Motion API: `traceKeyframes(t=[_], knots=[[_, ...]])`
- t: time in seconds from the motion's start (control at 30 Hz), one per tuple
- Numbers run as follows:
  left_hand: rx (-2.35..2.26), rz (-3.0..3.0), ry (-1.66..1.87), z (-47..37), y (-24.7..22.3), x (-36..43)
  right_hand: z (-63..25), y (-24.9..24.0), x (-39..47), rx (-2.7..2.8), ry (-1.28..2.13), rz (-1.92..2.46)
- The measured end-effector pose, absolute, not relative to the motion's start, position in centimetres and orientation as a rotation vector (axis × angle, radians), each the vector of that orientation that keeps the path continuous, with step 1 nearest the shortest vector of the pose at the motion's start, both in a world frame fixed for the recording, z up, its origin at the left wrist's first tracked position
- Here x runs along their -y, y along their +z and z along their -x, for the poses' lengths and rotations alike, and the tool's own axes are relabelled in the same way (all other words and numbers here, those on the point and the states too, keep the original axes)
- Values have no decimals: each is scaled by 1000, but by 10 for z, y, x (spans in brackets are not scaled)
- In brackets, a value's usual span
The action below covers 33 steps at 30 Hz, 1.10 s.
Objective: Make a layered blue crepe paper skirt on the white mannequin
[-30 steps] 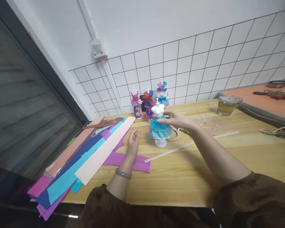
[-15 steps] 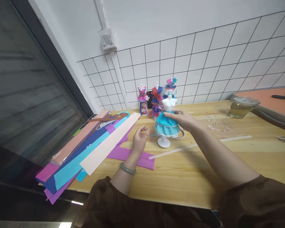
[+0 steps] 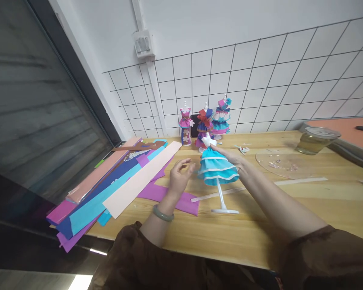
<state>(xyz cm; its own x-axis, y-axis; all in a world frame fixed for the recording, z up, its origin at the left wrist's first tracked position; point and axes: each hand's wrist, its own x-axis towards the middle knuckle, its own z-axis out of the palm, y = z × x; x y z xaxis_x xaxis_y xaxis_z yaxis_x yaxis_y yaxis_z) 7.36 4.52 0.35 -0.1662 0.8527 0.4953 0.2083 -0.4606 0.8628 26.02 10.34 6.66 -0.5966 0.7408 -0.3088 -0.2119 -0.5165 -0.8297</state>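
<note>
My right hand (image 3: pixel 229 158) grips a small white dress-form mannequin (image 3: pixel 209 140) at its upper body, from behind and to the right. The mannequin wears a turquoise tiered skirt (image 3: pixel 217 167) with white trim bands, and it leans so that its white stand base (image 3: pixel 224 211) points toward me. Just left of the skirt is my left hand (image 3: pixel 180 176), its fingers loosely curled and apart with nothing visible in them. Under that wrist lies a purple crepe paper strip (image 3: pixel 169 198). A narrow white strip (image 3: pixel 202 198) crosses the table behind the mannequin's stem.
Three dressed mannequins stand at the back, among them a pink one (image 3: pixel 186 125) and a blue-and-pink one (image 3: pixel 222 121). Coloured paper sheets (image 3: pixel 142 181) pile up at left. At right are a clear round plate (image 3: pixel 264 165) with small beads and a lidded glass cup (image 3: pixel 313 143).
The mannequin has been tipped, its top going back and down and its base swinging toward me. My right hand moved slightly down with it; my left hand stays nearly in place.
</note>
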Motion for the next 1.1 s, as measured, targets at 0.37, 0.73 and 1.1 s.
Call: traceKeyframes(t=[0.37, 0.73, 1.1], knots=[[-1322, -2366, 1805, -69, 0, -46, -244, 42, -108, 856, 2283, 905], [-1211, -2488, 1719, -70, 1, -47, -246, 46, -108, 887, 2227, 924], [-1166, -2440, 1795, -69, 3, -45, -241, 42, -104, 1138, 2141, 910]])
